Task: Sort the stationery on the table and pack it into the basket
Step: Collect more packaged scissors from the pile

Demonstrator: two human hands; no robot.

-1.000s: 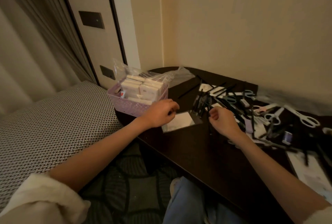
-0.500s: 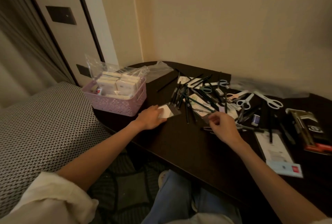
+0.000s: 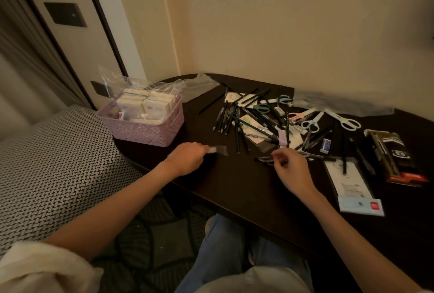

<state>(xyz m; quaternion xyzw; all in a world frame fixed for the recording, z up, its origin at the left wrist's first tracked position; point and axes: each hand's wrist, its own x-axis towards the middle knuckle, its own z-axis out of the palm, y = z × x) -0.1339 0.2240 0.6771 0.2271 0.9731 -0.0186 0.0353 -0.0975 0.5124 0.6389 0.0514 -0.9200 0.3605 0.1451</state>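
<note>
A lilac plastic basket stands at the table's left end, filled with pale boxed packs inside a clear bag. My left hand is just in front of it and pinches a small clear plastic packet, blurred by motion. My right hand hovers over the dark table with curled fingers, its fingertips at a few dark pens lying flat; whether it holds one is unclear. A heap of black pens and pencils lies behind.
Several scissors and small erasers lie at the back right. A white paper pack and a black boxed set sit at the right. Clear plastic bags lie along the wall. A woven-pattern bed borders the table's left edge.
The view has swung right and down. My left hand has drawn the clear packet toward the front of the table. My right hand stays near the loose pens.
</note>
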